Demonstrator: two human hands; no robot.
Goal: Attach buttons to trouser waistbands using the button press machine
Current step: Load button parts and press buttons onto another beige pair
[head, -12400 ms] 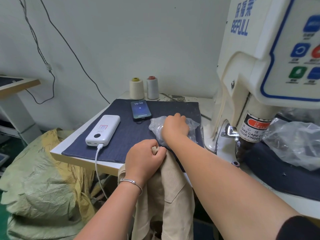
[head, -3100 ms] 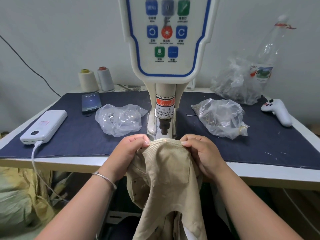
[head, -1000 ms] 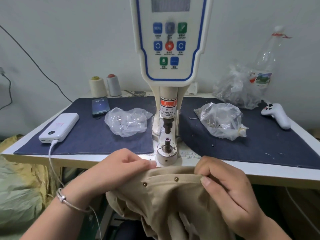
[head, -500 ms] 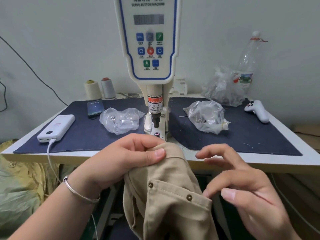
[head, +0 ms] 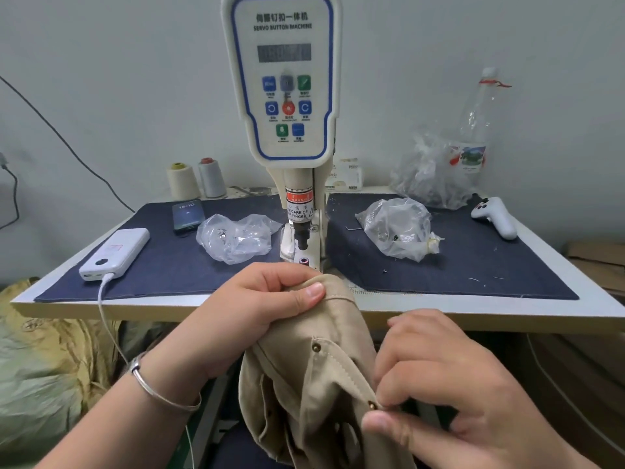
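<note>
The right hand (head: pixel 449 394), spread and off the cloth half a second ago, now pinches the beige trousers (head: pixel 314 377) beside a fastened button (head: pixel 373 405); the left hand (head: pixel 257 306) keeps its pinch on the waistband fold just before the button press machine (head: pixel 283 96). Probably she is checking the set studs, though the lower edge is hard to read, so this piece looks near done

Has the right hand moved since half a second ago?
Yes. The right hand has closed onto the trousers by a button; before, it hovered open, nearer the table edge.
</note>
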